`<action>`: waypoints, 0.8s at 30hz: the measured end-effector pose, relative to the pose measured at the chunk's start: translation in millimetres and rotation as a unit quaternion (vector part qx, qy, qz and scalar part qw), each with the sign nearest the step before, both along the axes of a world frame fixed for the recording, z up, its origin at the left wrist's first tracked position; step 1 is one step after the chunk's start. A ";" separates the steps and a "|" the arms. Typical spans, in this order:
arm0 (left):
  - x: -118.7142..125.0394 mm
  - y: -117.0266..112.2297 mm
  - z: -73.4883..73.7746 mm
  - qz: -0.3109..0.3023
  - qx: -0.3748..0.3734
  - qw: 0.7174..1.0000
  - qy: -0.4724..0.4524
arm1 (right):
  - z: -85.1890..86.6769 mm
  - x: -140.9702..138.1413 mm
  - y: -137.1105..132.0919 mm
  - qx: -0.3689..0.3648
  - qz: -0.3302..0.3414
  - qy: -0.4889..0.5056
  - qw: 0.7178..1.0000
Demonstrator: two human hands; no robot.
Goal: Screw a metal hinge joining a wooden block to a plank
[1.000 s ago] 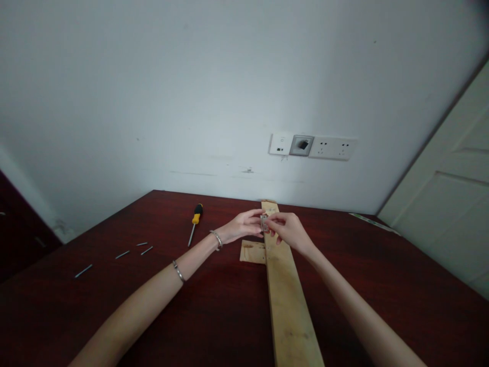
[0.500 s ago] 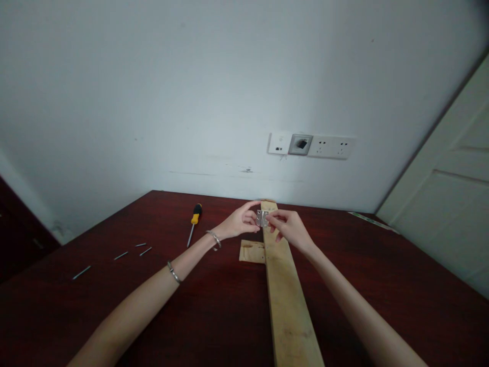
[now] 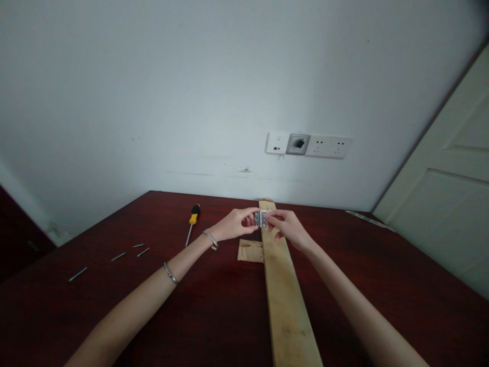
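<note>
A small silver hinge (image 3: pixel 260 219) is pinched between both hands above the far end of a long pale wooden plank (image 3: pixel 284 300). My left hand (image 3: pixel 235 225) grips its left leaf with closed fingers, and two bracelets show on that arm. My right hand (image 3: pixel 286 228) holds the right leaf between thumb and fingers. The plank runs from near the wall toward me across a dark red table (image 3: pixel 214 311). A small square wooden piece (image 3: pixel 250 251) lies against the plank's left side, just below my left hand.
A screwdriver (image 3: pixel 191 224) with a yellow and black handle lies left of my hands. Several long screws (image 3: pixel 126 253) are scattered further left on the table. Wall sockets (image 3: pixel 308 145) sit above; a white door (image 3: pixel 446 204) stands at right.
The hinge has been unfolded so that both leaves show flat. My hands shifted slightly but stay above the plank's far end.
</note>
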State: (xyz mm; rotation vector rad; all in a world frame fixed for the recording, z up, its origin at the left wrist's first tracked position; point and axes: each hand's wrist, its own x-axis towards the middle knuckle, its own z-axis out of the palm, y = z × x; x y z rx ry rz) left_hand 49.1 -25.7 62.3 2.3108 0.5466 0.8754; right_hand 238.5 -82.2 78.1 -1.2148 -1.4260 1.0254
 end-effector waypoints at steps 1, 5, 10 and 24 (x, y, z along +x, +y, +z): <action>-1.2 -0.8 1.9 0.004 0.029 0.999 0.015 | -0.4 -0.2 -0.2 -0.006 -0.001 0.000 1.000; -4.6 -2.1 8.5 0.013 0.100 0.994 0.051 | -1.7 -2.5 -0.8 -0.032 0.003 0.020 0.999; -6.1 -0.3 11.1 0.003 0.101 0.991 0.086 | -6.7 -2.3 1.2 -0.051 0.027 0.046 0.997; -7.9 -6.0 -3.1 -0.015 0.092 0.983 0.158 | -48.9 6.9 -12.3 -0.116 0.098 0.180 0.972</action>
